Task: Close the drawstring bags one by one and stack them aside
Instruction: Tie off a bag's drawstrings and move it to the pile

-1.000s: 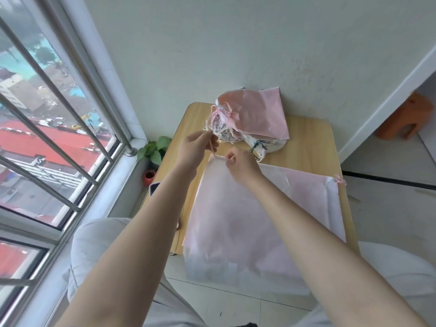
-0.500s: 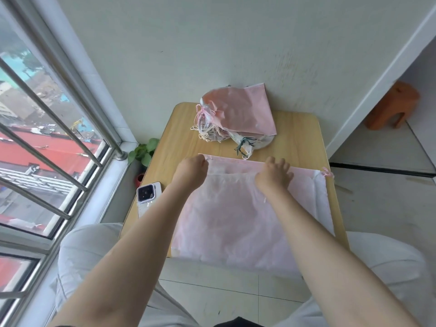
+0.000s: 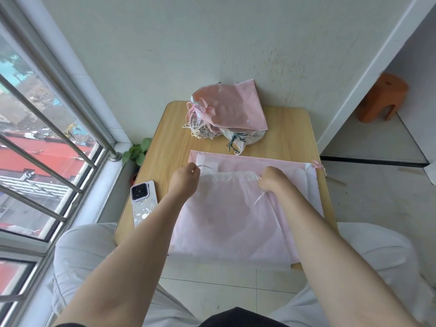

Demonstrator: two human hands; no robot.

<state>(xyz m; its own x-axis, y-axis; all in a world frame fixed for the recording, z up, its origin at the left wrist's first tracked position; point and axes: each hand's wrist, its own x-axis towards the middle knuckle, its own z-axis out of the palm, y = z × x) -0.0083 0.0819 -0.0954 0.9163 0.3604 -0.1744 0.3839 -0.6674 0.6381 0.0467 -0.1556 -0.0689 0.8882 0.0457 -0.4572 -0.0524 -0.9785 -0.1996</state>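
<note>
A pale pink drawstring bag (image 3: 226, 215) lies flat on top of a larger pink bag (image 3: 299, 185) on the wooden table (image 3: 290, 135), hanging over its near edge. My left hand (image 3: 185, 179) pinches the white cord at the top bag's left corner. My right hand (image 3: 273, 181) is closed on the white cord at its right corner, the cord's end trailing below the fist. At the table's far side, against the wall, sits a pile of closed bags (image 3: 226, 114) with a pink one on top.
A phone (image 3: 142, 200) lies at the table's left edge. A small green plant (image 3: 138, 151) stands by the window on the left. An orange stool (image 3: 382, 100) is on the floor at the right. My knees are under the table's near edge.
Both hands came down from the air near the pile to the flat bags. They took the cords at the top bag's two corners, and the view tilted down.
</note>
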